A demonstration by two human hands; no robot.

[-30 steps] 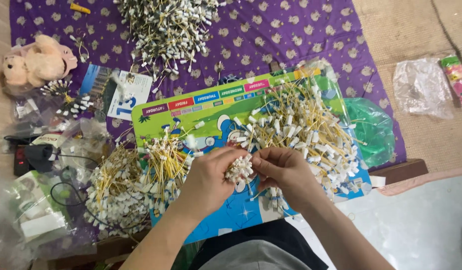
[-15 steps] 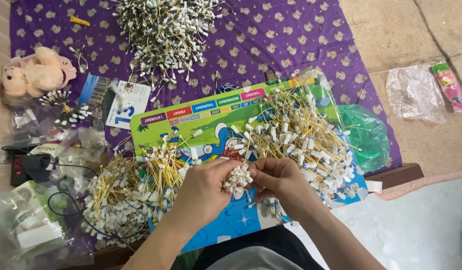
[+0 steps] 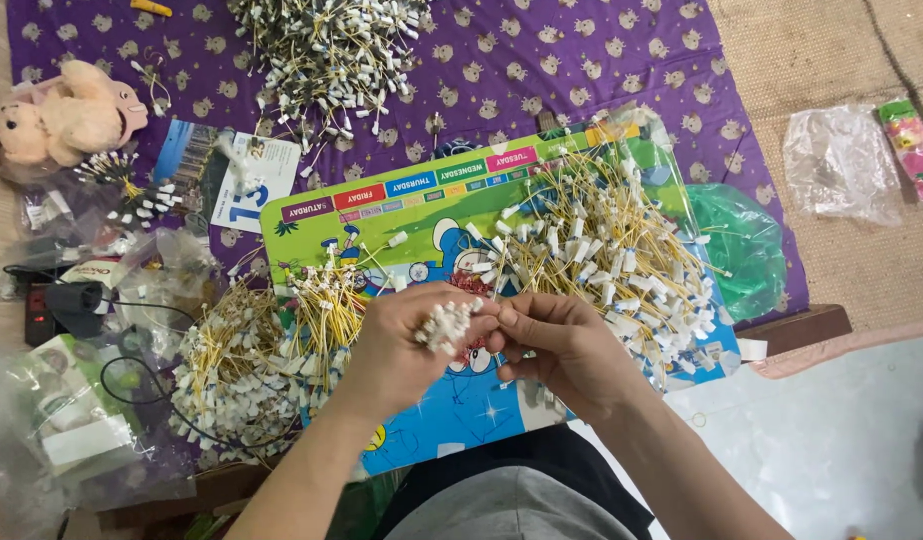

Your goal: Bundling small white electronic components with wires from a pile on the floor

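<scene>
My left hand (image 3: 402, 345) is closed around a bundle of short yellow wires with white plastic ends (image 3: 444, 325), the white ends sticking out between thumb and fingers. Touching the same bundle from the right, my right hand (image 3: 560, 345) pinches at it with its fingertips. Both hands hover over a colourful cartoon board (image 3: 422, 215). A loose heap of the same wires (image 3: 612, 260) lies on the board just right of my hands. Tidier bunches (image 3: 257, 365) lie to the left.
A third big wire pile (image 3: 327, 50) sits at the top on the purple patterned cloth (image 3: 572, 70). A plush toy (image 3: 67, 115), plastic bags (image 3: 62, 440), a black cable and plug (image 3: 67, 305) crowd the left. A green bag (image 3: 747, 245) and clear bag (image 3: 842, 165) lie right.
The view shifted slightly downward. My hands stayed together on the bundle, fingers working at its white ends; nothing was put down or picked up.
</scene>
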